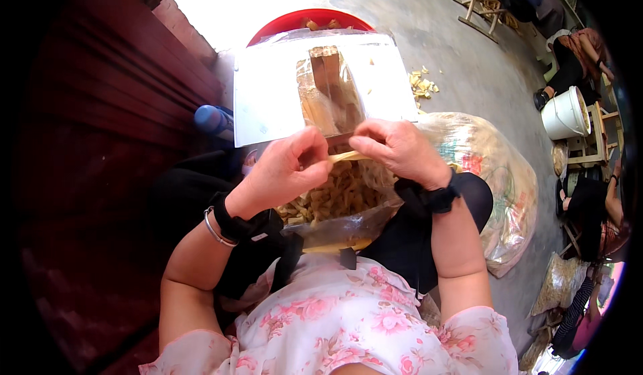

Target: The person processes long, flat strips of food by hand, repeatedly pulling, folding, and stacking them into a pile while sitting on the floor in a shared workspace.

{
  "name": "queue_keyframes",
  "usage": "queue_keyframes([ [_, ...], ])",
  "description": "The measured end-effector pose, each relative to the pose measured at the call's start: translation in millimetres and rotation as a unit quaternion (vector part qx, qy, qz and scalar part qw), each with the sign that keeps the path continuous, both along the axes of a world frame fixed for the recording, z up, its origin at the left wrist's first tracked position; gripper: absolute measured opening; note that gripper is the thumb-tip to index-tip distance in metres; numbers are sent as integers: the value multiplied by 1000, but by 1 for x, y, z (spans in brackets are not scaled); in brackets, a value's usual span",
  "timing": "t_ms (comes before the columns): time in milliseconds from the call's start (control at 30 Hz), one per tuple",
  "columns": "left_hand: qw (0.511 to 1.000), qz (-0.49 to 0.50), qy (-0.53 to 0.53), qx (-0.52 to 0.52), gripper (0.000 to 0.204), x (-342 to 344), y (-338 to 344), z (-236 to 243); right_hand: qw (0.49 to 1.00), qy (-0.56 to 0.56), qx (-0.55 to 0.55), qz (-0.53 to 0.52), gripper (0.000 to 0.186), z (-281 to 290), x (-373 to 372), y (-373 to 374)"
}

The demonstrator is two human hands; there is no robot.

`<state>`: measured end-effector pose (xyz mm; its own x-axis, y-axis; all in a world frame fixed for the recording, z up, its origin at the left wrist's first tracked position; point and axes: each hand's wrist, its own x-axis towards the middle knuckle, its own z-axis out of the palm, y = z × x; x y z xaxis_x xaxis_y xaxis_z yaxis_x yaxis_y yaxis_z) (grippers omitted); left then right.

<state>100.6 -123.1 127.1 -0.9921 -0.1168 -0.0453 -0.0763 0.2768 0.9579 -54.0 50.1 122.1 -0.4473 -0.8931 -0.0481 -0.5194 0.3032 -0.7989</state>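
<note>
Between my two hands a pale yellow, folded-looking strip [348, 156] is stretched; its exact kind does not show. My left hand [284, 168] pinches one end, and my right hand [402, 150] grips the other. Just beneath them, in my lap, many small yellowish twisted pieces [338, 195] lie in a clear plastic bag [351, 226]. Right beyond my fingers stands a brown wooden block [326, 73], partly wrapped in clear plastic, on a white board [264, 93]. My fingers hide part of the strip and the block's near end.
A red basin [288, 21] shows behind the board. To the right sits a big, full plastic sack [499, 187], with loose yellow pieces [422, 85] on the floor beyond it. A blue bottle [211, 119] is at left. Seated people and a white bucket [566, 115] line the far right.
</note>
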Motion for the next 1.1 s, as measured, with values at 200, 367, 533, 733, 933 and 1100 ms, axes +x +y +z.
queue_keyframes([
  [200, 857, 117, 280, -417, 15, -25, -14, 2, 999, 16, -41, -5, 19, 20, -15, -5],
  [367, 826, 126, 219, -504, 16, -38, -16, -10, 938, 285, -152, -126, 15, -12, -15, -30],
  [533, 839, 82, 141, -520, 19, -16, -22, -8, 948, 287, -45, -130, 14, -23, -20, -14],
  [733, 850, 50, 248, -462, 35, -4, 13, 10, 925, -380, -10, 0, 21, 24, 26, -3],
  [933, 894, 151, 113, -406, 12, 2, -17, 3, 861, -501, -7, 90, 18, 13, 1, 21],
  [1100, 978, -115, -174, -22, 18, 9, 14, 9, 928, -349, -109, 69, 40, 8, 14, 12],
])
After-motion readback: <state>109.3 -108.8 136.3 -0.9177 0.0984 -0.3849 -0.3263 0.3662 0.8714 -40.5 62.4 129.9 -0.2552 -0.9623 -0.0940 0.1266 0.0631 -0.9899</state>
